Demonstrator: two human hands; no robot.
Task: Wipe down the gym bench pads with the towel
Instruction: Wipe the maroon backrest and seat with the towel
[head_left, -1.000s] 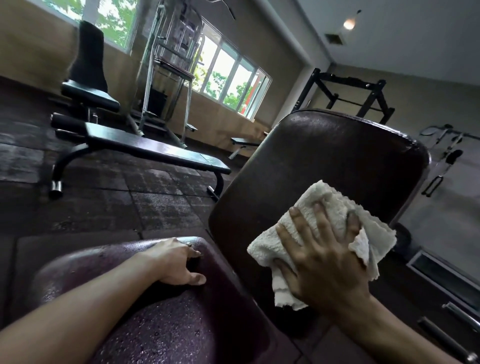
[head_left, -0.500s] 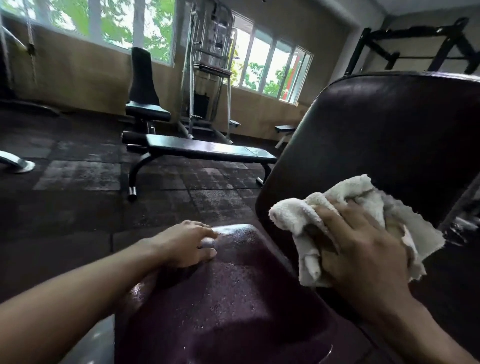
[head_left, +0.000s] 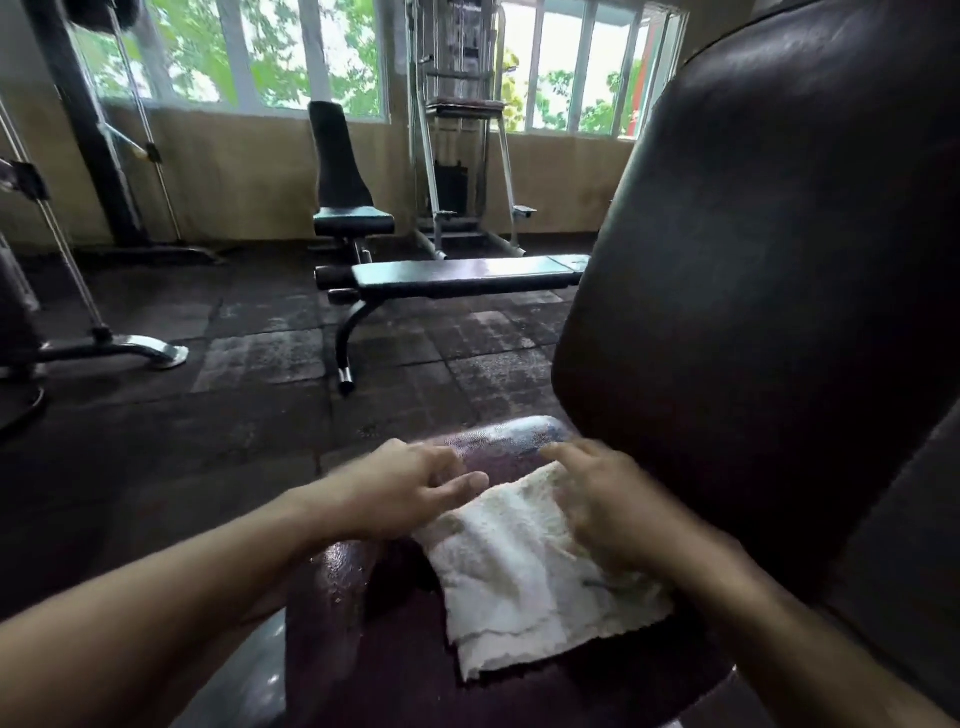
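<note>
On the wet seat pad (head_left: 395, 649), towel (head_left: 524, 566) lay flat, right hand (head_left: 618, 509) pressing it open-palmed, left hand (head_left: 410, 483) open, fingertips at its edge; seat wipe apparently starting, next needing firm sweeps.

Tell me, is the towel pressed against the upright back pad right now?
No, the towel lies flat on the seat pad under the right hand.
</note>
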